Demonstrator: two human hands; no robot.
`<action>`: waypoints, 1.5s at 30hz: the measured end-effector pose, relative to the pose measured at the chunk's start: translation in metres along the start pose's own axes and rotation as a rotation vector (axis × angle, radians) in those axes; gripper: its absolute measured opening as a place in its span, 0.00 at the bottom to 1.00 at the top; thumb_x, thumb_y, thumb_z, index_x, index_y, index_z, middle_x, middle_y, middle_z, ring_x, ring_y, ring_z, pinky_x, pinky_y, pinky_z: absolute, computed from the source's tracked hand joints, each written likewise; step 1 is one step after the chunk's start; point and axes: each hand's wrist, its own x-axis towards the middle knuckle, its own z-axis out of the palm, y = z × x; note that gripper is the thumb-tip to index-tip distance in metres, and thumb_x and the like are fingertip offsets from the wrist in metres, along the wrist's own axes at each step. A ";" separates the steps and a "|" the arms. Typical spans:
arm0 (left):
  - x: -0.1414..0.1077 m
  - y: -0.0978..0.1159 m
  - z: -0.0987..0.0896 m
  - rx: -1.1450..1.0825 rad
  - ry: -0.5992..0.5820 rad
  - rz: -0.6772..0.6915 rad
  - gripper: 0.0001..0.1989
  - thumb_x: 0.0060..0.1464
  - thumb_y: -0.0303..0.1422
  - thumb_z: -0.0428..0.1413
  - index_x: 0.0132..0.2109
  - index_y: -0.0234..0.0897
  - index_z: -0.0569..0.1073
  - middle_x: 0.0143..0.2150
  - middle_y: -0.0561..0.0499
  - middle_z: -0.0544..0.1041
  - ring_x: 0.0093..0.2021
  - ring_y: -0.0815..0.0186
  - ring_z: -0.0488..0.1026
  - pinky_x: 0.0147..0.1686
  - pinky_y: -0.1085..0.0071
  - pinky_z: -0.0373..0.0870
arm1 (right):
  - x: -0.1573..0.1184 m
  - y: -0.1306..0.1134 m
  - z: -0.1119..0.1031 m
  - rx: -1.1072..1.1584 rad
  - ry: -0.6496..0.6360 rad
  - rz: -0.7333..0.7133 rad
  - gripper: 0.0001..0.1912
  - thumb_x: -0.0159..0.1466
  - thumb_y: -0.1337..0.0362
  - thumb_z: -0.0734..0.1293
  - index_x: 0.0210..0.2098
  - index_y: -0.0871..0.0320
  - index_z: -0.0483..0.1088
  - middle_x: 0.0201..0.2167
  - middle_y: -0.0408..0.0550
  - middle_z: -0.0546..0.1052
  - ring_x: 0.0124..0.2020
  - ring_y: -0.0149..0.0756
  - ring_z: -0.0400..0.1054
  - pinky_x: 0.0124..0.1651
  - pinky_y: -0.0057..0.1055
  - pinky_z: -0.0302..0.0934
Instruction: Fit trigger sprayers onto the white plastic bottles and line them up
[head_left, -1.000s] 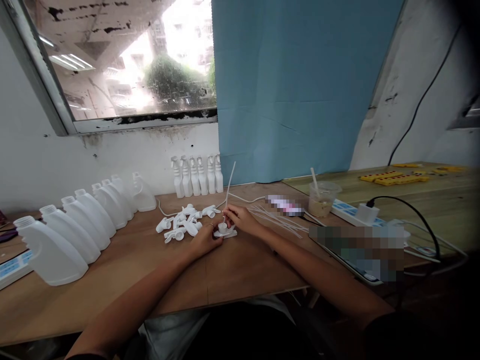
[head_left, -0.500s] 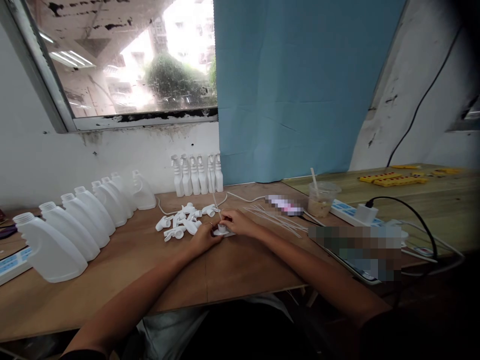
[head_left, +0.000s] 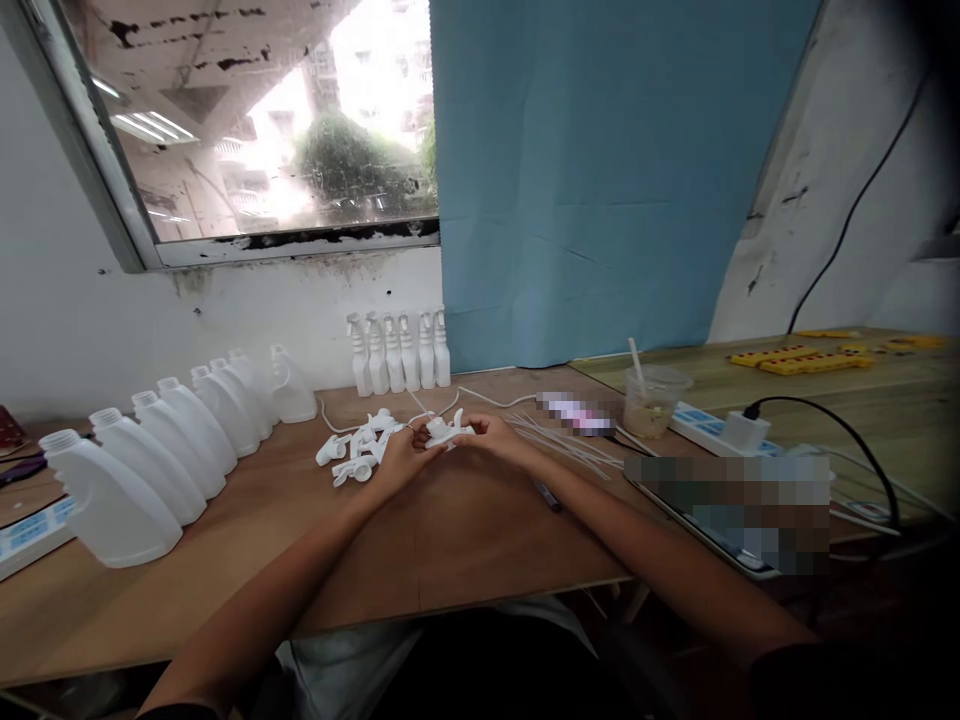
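White trigger sprayer head (head_left: 442, 431) sits right between the two hands, over the brown bench (head_left: 375, 560), in front of the person's middle. Key relation: it lies to the right of the left hand (head_left: 403, 460) and to the left of the right hand (head_left: 496, 440); both touch it, so neither is clearly nearer. Long axis runs roughly sideways, hand to hand, with the trigger lever sticking up on the right hand's side. A thin dip tube (head_left: 421, 404) slants up and left from it, away from the person; from here I can't tell whether its lower end is seated in the head.

Left hand: fingers curled, thumb along the near side, pinching the head's left part. Right hand: thumb and fingertips together on the right end, palm turned inward. Both forearms reach in from the near edge and converge in a V, wrists low, near the bench top. Can't tell if the head rests on the wood or is lifted.

Close by: loose sprayer heads (head_left: 355, 468) piled just left of the left hand; loose dip tubes (head_left: 581, 450) fanned out beyond the right wrist; dark pen-like stick (head_left: 547, 495) beside the right forearm.
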 end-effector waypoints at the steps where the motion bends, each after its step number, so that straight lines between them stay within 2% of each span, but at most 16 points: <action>1: 0.005 -0.001 -0.005 0.061 -0.018 0.031 0.27 0.52 0.39 0.60 0.56 0.34 0.67 0.41 0.47 0.75 0.39 0.63 0.73 0.40 0.70 0.70 | 0.001 0.000 0.000 0.044 0.016 0.027 0.21 0.45 0.53 0.76 0.30 0.59 0.69 0.27 0.40 0.74 0.31 0.33 0.69 0.37 0.31 0.63; 4: 0.025 -0.011 -0.036 0.331 -0.041 0.143 0.26 0.55 0.43 0.57 0.57 0.37 0.67 0.49 0.45 0.72 0.44 0.62 0.71 0.43 0.68 0.69 | 0.003 -0.003 0.000 0.183 0.132 0.043 0.20 0.43 0.54 0.77 0.25 0.59 0.66 0.22 0.38 0.72 0.27 0.32 0.69 0.35 0.31 0.65; 7: 0.051 -0.031 -0.088 0.659 0.142 0.167 0.24 0.57 0.42 0.53 0.57 0.34 0.67 0.56 0.40 0.66 0.57 0.56 0.63 0.58 0.60 0.60 | 0.006 -0.006 -0.008 0.284 0.260 0.039 0.23 0.40 0.55 0.79 0.22 0.57 0.62 0.23 0.38 0.72 0.29 0.34 0.71 0.36 0.35 0.70; 10: 0.072 -0.055 -0.149 0.918 0.407 -0.104 0.25 0.54 0.40 0.54 0.55 0.31 0.68 0.60 0.36 0.59 0.63 0.49 0.53 0.62 0.54 0.50 | 0.010 -0.005 -0.023 0.288 0.342 0.020 0.24 0.39 0.56 0.79 0.23 0.56 0.62 0.25 0.38 0.73 0.30 0.34 0.72 0.39 0.37 0.72; 13: 0.082 -0.073 -0.195 0.893 0.657 -0.480 0.30 0.51 0.47 0.55 0.57 0.36 0.68 0.65 0.36 0.49 0.63 0.41 0.48 0.59 0.49 0.53 | 0.012 -0.005 -0.037 0.274 0.398 0.001 0.23 0.40 0.56 0.79 0.23 0.56 0.63 0.25 0.39 0.73 0.30 0.33 0.71 0.40 0.37 0.73; 18: 0.090 -0.084 -0.230 0.872 0.656 -0.648 0.36 0.48 0.49 0.56 0.62 0.42 0.62 0.68 0.37 0.34 0.66 0.36 0.40 0.60 0.47 0.50 | 0.012 -0.008 -0.051 0.282 0.440 -0.017 0.23 0.41 0.56 0.79 0.24 0.55 0.62 0.26 0.40 0.75 0.31 0.35 0.73 0.41 0.39 0.74; 21: 0.095 -0.088 -0.239 0.828 0.571 -0.764 0.39 0.48 0.50 0.57 0.64 0.44 0.58 0.68 0.35 0.38 0.66 0.34 0.40 0.59 0.44 0.51 | 0.013 -0.009 -0.055 0.287 0.448 -0.019 0.23 0.42 0.56 0.79 0.24 0.56 0.62 0.27 0.41 0.75 0.32 0.37 0.74 0.41 0.40 0.74; 24: 0.093 -0.087 -0.241 0.864 0.515 -0.759 0.36 0.48 0.48 0.58 0.63 0.44 0.61 0.63 0.35 0.50 0.63 0.35 0.46 0.56 0.42 0.55 | 0.014 -0.008 -0.055 0.296 0.456 -0.019 0.22 0.41 0.57 0.79 0.24 0.56 0.63 0.26 0.41 0.76 0.31 0.37 0.74 0.40 0.40 0.73; 28: 0.081 -0.067 -0.223 0.953 0.610 -0.456 0.27 0.51 0.42 0.57 0.58 0.41 0.65 0.58 0.35 0.54 0.60 0.40 0.54 0.54 0.47 0.60 | 0.016 -0.007 -0.055 0.316 0.485 -0.049 0.22 0.41 0.58 0.78 0.25 0.56 0.63 0.27 0.42 0.77 0.32 0.38 0.74 0.40 0.38 0.72; 31: 0.065 -0.030 -0.201 0.895 0.726 -0.084 0.22 0.56 0.35 0.53 0.57 0.39 0.63 0.59 0.38 0.51 0.60 0.49 0.57 0.55 0.56 0.62 | 0.015 -0.012 -0.057 0.344 0.516 -0.086 0.22 0.42 0.58 0.78 0.26 0.55 0.61 0.29 0.42 0.78 0.35 0.39 0.74 0.40 0.37 0.71; 33: 0.051 0.002 -0.186 0.865 0.724 0.113 0.24 0.57 0.34 0.53 0.60 0.40 0.60 0.62 0.40 0.49 0.60 0.52 0.59 0.57 0.60 0.62 | 0.013 -0.018 -0.060 0.369 0.522 -0.109 0.22 0.44 0.56 0.77 0.28 0.54 0.60 0.31 0.44 0.79 0.36 0.41 0.75 0.39 0.38 0.72; 35: 0.035 0.030 -0.172 0.882 0.667 0.214 0.31 0.55 0.32 0.54 0.63 0.42 0.53 0.63 0.42 0.51 0.62 0.51 0.56 0.59 0.59 0.59 | 0.011 -0.025 -0.063 0.425 0.522 -0.149 0.22 0.47 0.54 0.75 0.30 0.54 0.60 0.32 0.44 0.79 0.35 0.42 0.76 0.37 0.39 0.73; 37: 0.019 0.048 -0.157 0.864 0.662 0.290 0.37 0.52 0.30 0.56 0.64 0.39 0.47 0.63 0.42 0.55 0.61 0.52 0.58 0.59 0.59 0.58 | 0.009 -0.030 -0.067 0.503 0.519 -0.198 0.22 0.47 0.53 0.75 0.31 0.53 0.61 0.32 0.43 0.79 0.32 0.42 0.77 0.34 0.40 0.73; 39: 0.006 0.051 -0.143 0.875 0.645 0.346 0.36 0.50 0.30 0.57 0.63 0.37 0.50 0.62 0.41 0.59 0.60 0.51 0.59 0.60 0.57 0.56 | 0.007 -0.033 -0.070 0.566 0.518 -0.228 0.22 0.47 0.53 0.76 0.32 0.53 0.62 0.30 0.42 0.79 0.29 0.42 0.77 0.31 0.39 0.74; 41: -0.004 0.040 -0.130 0.925 0.560 0.373 0.31 0.51 0.29 0.55 0.61 0.36 0.54 0.60 0.42 0.62 0.59 0.52 0.61 0.60 0.57 0.54 | 0.007 -0.032 -0.071 0.589 0.516 -0.228 0.22 0.47 0.53 0.76 0.33 0.53 0.62 0.27 0.41 0.78 0.26 0.41 0.76 0.29 0.39 0.73; 45: -0.016 0.007 -0.112 1.063 0.244 0.433 0.27 0.53 0.26 0.51 0.60 0.36 0.57 0.61 0.42 0.65 0.59 0.53 0.61 0.59 0.57 0.54 | 0.007 -0.027 -0.070 0.567 0.509 -0.222 0.21 0.49 0.53 0.75 0.33 0.53 0.63 0.25 0.40 0.77 0.23 0.39 0.74 0.25 0.36 0.72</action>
